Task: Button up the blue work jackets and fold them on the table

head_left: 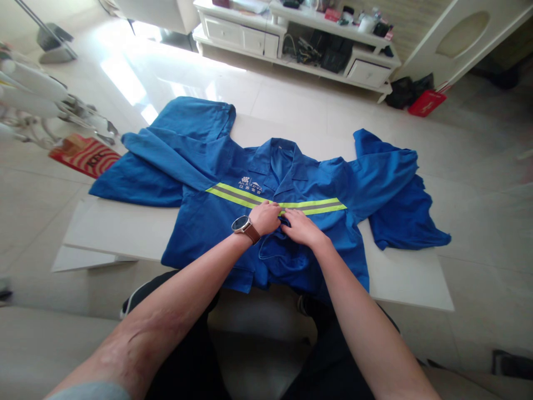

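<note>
A blue work jacket (208,222) lies front up on a white low table (408,278), collar away from me and sleeves out to both sides. A yellow-green and grey reflective strip (316,208) crosses its chest, below a white printed logo. My left hand (265,218), with a watch (241,224) on its wrist, is closed at the front opening by the strip. Just beside it, my right hand (302,226) has its fingers bent onto the same opening edge. Cloth below the hands is bunched. More blue cloth (408,216) lies beneath the sleeves on both sides.
At the left stands a rack (37,89) with a red KFC bag (85,154). A white cabinet (233,33) with several items is at the back, with a red bag (427,103) near its right end. A dustpan (56,53) rests on the tiled floor.
</note>
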The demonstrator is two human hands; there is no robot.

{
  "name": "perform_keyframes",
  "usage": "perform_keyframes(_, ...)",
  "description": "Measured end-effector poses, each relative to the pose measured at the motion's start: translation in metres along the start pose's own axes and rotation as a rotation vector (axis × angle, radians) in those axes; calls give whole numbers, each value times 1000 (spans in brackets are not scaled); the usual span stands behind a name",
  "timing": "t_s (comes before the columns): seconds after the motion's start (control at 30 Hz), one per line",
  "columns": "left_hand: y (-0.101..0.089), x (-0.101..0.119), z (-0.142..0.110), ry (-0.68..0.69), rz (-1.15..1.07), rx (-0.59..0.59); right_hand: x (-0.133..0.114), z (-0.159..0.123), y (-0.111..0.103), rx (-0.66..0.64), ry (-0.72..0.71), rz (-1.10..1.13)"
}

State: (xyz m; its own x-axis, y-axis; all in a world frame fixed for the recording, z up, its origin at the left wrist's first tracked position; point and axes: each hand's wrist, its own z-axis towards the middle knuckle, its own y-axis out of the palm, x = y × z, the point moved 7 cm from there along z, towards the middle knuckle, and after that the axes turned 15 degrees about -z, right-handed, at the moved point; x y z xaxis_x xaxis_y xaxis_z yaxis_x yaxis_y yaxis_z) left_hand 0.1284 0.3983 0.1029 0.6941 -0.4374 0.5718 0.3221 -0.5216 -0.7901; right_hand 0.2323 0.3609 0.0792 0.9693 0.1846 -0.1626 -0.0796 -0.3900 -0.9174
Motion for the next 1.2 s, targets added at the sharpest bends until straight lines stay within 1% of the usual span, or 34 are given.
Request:
perform_keyframes(0.17,2,-1,-1,7,-2,-22,-1,-1,-2,-4,6,-3)
perform_keyframes(0.43,2,-2,1,7,15,-6,-2,-2,-4,-7,6,1)
perform_keyframes(0.67,4,-3,0,11,12,-26,-1,-1,-2,-7,-7,-19)
perform_keyframes(0.9,3,-1,-1,7,7,-33,1,3,3,4,-29,-26)
perform_keyframes(1.2,6,-5,2,31,-17,-19,0,1,0,-6,-7,-37)
